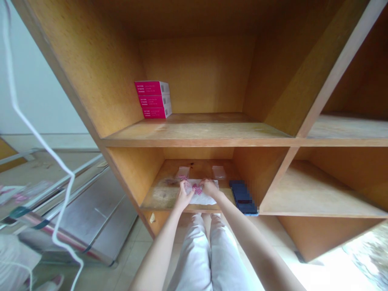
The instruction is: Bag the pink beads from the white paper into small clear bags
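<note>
A small pink-and-white patterned piece (197,188), perhaps fabric, is between my hands over a white sheet (205,199) on the lower shelf. My left hand (183,195) has its thumb and fingers closed at the left side of the piece. From the right, my right hand (209,187) pinches close to the same piece; its fingertips are partly hidden. Just beyond my left hand lies a clear plastic bag (184,171), with more pink patterned material (182,177) at its near end. Another clear bag (218,172) lies behind my right hand.
A dark blue flat object (242,196) rests by the compartment's right wall, reaching the front edge. Three stacked pink boxes (153,101) stand on the upper shelf (197,130). At the left hangs a white cable (45,141) in front of a metal-framed stand (91,214).
</note>
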Demonstrator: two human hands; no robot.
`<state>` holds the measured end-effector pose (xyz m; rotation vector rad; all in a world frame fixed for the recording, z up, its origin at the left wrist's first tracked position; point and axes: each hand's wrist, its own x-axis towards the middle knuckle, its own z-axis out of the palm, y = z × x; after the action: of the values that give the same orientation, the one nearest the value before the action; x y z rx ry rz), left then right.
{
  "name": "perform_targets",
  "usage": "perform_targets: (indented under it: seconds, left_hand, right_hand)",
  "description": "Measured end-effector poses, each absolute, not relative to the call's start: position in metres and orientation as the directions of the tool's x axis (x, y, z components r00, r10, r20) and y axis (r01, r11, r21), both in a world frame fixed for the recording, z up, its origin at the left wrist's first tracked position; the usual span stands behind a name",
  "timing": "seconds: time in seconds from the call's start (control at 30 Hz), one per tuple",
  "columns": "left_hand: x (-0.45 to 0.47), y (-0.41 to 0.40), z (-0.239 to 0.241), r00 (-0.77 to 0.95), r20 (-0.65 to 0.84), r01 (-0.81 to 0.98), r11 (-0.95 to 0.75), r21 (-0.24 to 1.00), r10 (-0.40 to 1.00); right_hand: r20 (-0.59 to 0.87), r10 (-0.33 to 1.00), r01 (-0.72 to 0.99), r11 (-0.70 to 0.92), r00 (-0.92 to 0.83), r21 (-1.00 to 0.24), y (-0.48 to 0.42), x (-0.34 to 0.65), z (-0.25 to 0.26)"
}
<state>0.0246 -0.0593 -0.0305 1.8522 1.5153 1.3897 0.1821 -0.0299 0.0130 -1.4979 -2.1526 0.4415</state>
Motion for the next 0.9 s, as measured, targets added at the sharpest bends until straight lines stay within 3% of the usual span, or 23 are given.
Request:
perform_targets:
  seconds: [0.17,0.3,0.53,0.7,0.9]
  left_hand:
    - [0.024,-0.059,-0.031,-0.063,0.445,0.532,-0.347,0.772,0.893]
    - [0.024,-0.059,-0.032,-0.074,0.446,0.535,-0.342,0.773,0.892]
    - [0.024,-0.059,-0.032,-0.07,0.446,0.527,-0.347,0.776,0.892]
    - [0.024,-0.06,-0.031,-0.071,0.382,0.499,-0.298,0.814,0.922]
    - [0.024,-0.061,-0.028,-0.063,0.342,0.469,-0.275,0.839,0.937]
  right_hand:
    - [0.225,0.922,0.822,0.384,-0.315,-0.42,-0.027,0.184,0.011]
    - [0.261,0.907,0.798,0.415,-0.329,-0.437,-0.023,0.185,0.003]
    - [0.304,0.925,0.735,0.367,-0.226,-0.57,-0.021,0.182,0.004]
    - [0.378,0.919,0.498,0.38,-0.11,-0.779,-0.023,0.172,0.019]
    - [0.388,0.908,0.46,0.416,-0.16,-0.785,-0.033,0.156,0.036]
